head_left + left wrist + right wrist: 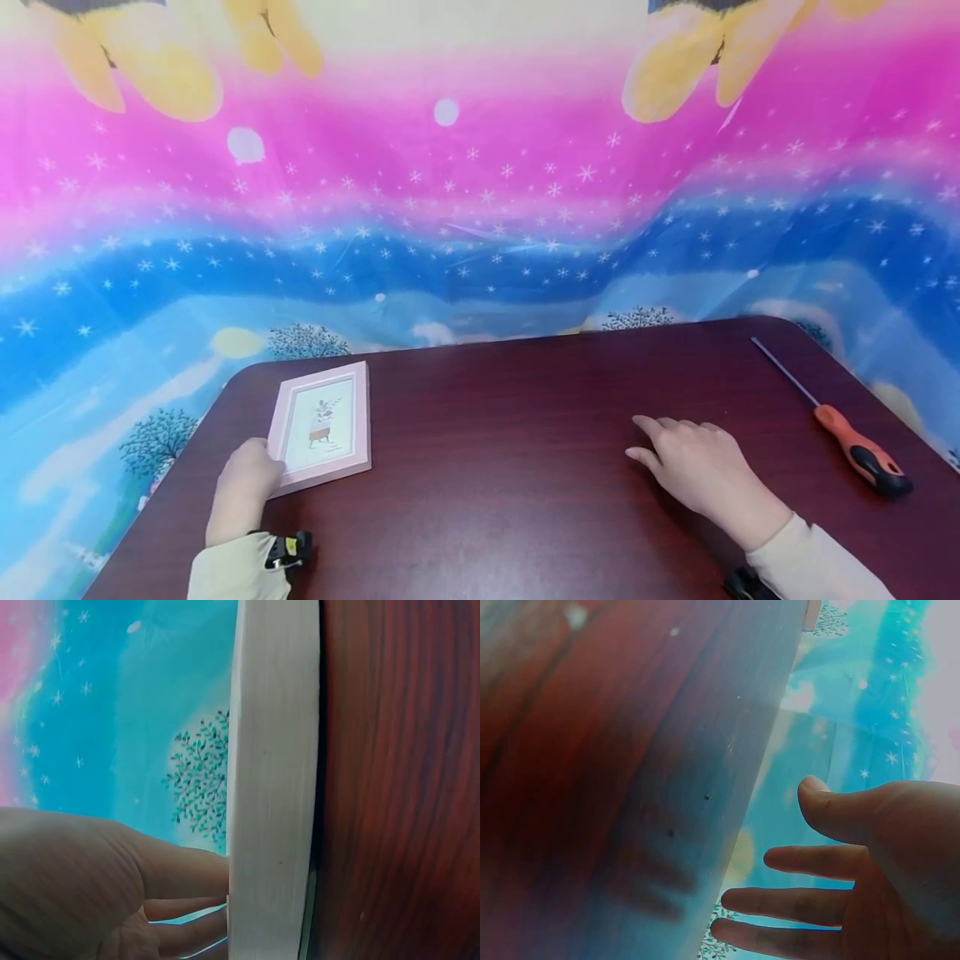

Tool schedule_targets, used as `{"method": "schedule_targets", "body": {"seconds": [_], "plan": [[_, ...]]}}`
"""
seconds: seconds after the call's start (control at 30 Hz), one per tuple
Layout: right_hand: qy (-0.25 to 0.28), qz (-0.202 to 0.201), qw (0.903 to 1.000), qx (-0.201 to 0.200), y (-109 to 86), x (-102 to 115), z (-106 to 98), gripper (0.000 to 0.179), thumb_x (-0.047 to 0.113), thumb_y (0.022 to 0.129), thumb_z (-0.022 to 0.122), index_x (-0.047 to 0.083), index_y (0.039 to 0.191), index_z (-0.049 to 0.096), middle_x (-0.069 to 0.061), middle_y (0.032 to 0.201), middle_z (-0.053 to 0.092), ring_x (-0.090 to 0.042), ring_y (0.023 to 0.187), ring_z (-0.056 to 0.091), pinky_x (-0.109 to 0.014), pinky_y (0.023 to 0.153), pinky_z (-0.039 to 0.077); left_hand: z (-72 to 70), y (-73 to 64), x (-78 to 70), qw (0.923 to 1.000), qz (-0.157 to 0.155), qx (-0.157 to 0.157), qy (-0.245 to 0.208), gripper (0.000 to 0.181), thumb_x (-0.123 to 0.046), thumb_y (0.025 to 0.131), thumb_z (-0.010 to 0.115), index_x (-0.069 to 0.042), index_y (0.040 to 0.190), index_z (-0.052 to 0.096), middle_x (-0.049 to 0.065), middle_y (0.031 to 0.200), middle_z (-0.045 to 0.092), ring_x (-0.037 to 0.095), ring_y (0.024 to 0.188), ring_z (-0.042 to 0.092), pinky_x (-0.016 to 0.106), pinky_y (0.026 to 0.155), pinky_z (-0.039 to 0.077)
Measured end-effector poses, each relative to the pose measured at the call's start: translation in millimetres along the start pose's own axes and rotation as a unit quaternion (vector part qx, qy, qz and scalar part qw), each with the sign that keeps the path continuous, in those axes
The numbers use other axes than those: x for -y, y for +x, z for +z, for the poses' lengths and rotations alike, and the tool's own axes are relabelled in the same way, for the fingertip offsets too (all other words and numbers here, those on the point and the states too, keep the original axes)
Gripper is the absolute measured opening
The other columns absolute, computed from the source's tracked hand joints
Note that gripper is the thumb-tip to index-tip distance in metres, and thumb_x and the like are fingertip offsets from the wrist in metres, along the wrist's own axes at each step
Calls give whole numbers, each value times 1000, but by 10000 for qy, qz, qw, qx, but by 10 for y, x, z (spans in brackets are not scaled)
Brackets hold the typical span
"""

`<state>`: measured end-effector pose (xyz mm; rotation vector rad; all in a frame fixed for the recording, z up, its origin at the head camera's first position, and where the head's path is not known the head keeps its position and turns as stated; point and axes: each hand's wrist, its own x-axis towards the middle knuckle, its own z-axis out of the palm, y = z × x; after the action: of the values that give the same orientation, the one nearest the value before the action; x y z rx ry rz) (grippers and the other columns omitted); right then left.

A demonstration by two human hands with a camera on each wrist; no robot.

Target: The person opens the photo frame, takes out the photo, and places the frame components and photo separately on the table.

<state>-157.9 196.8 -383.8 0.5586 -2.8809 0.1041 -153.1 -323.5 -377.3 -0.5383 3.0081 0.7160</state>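
A pink picture frame [362,417] with a potted-plant print lies face up at the left of the dark wooden table. My left hand [251,471] grips its lower left side, the thumb at the front border. From the left wrist, the pale side edge of the picture frame [274,765] runs close along the tabletop, with thumb and fingers [184,870] right at it. My right hand [697,467] is held over the right half of the table, palm down and holding nothing. Its fingers [787,904] are spread and fairly straight in the right wrist view.
A screwdriver [855,446] with an orange and black handle lies near the table's right edge, its shaft pointing to the back. Behind the table [487,500] hangs a pink and blue cloth [480,208] patterned with snowflakes and trees.
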Motion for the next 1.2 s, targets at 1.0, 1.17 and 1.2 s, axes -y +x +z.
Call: {"method": "schedule_targets", "body": {"seconds": [1.0, 1.17, 1.2], "plan": [[-141, -35, 9998, 132, -6, 11, 36, 45, 40, 88, 73, 6, 118, 71, -10, 100, 73, -24, 69, 67, -43, 60, 53, 162, 4, -362, 9997, 137, 120, 144, 45, -10, 88, 56, 17, 124, 50, 34, 110, 60, 37, 85, 59, 62, 76, 46], [-162, -88, 9997, 150, -7, 13, 45, 45, 40, 88, 73, 6, 118, 71, -9, 98, 73, -24, 69, 67, -42, 60, 53, 205, 3, -434, 9996, 166, 152, 144, 45, -9, 89, 56, 17, 125, 50, 34, 112, 60, 37, 84, 59, 61, 77, 47], [-160, -92, 9997, 152, -13, 16, 40, 45, 40, 88, 73, 6, 118, 71, -9, 98, 73, -23, 69, 67, -42, 60, 53, 215, 5, -453, 9996, 175, 154, 151, 44, -9, 89, 56, 16, 125, 50, 33, 112, 61, 36, 84, 59, 60, 76, 47]]}}
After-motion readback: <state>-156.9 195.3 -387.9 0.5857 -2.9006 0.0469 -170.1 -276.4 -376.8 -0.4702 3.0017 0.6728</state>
